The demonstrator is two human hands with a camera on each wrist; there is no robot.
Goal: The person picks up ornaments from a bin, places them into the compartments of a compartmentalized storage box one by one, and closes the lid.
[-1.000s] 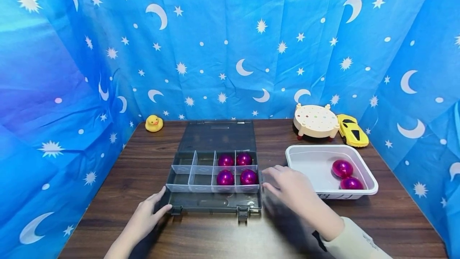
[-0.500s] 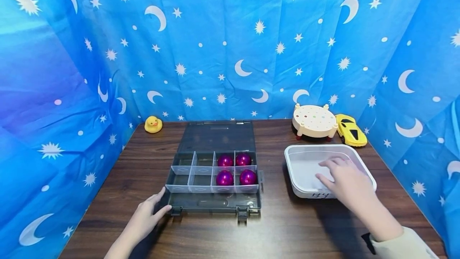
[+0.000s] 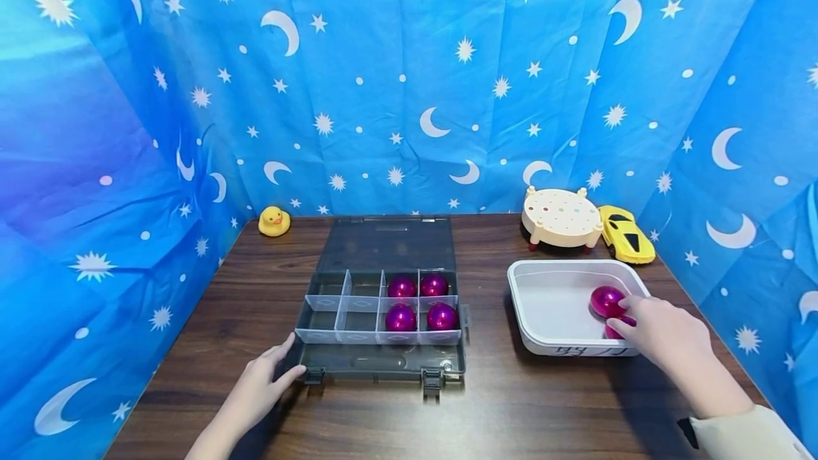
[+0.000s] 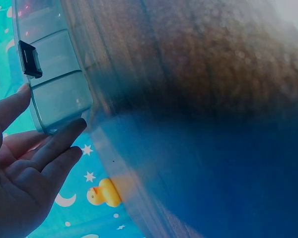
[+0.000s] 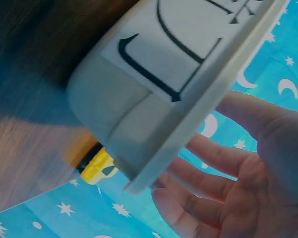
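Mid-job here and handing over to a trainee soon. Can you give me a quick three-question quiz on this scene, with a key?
1. How many magenta balls sit in the divided organizer box?
2. True or false: the organizer box's lid is open.
3. Which grip reaches over the rim of the white plastic tub: (a) left or (b) right?

Key:
1. Four.
2. True.
3. (b): the right grip is there; the left grip is at the organizer box.
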